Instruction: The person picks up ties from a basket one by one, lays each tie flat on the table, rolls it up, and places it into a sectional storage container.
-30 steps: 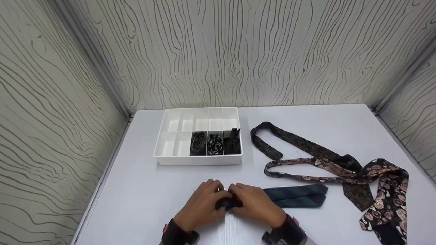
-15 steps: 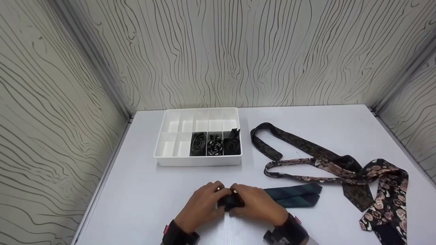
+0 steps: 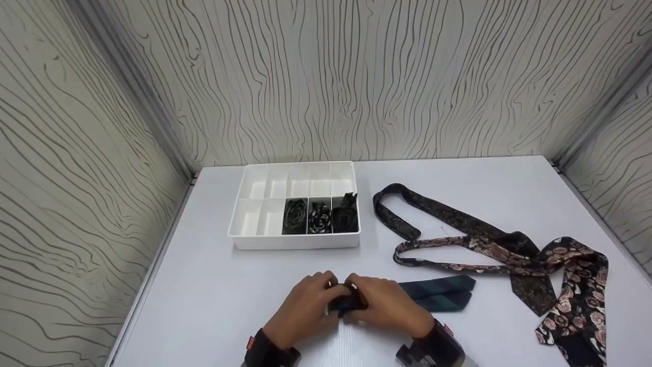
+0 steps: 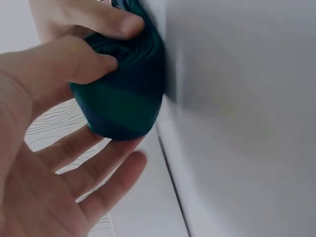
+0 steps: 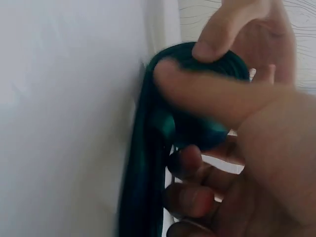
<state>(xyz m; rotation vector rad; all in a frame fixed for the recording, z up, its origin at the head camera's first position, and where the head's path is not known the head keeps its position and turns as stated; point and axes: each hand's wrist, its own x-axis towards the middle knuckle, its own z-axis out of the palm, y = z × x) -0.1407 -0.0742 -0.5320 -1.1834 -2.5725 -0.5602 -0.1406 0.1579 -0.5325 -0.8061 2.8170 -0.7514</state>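
A green and navy striped necktie is partly rolled up, and its flat tail lies on the table to the right of the hands. At the front middle, my left hand holds the near side of the roll, thumb on its coiled edge and fingers around the outside. My right hand grips the same roll from the other side. In the right wrist view its thumb crosses the coil, and the unrolled strip runs down past its curled fingers. Both hands largely cover the roll in the head view.
Behind the hands stands a white divided box; rolled dark neckties fill three front compartments at its right. A floral necktie and a dark patterned necktie lie overlapping on the right. Patterned walls enclose the table.
The striped necktie's tail has drawn left toward the hands, shortening its flat part. The roll has turned slightly between the fingers. The box and other neckties stay put.
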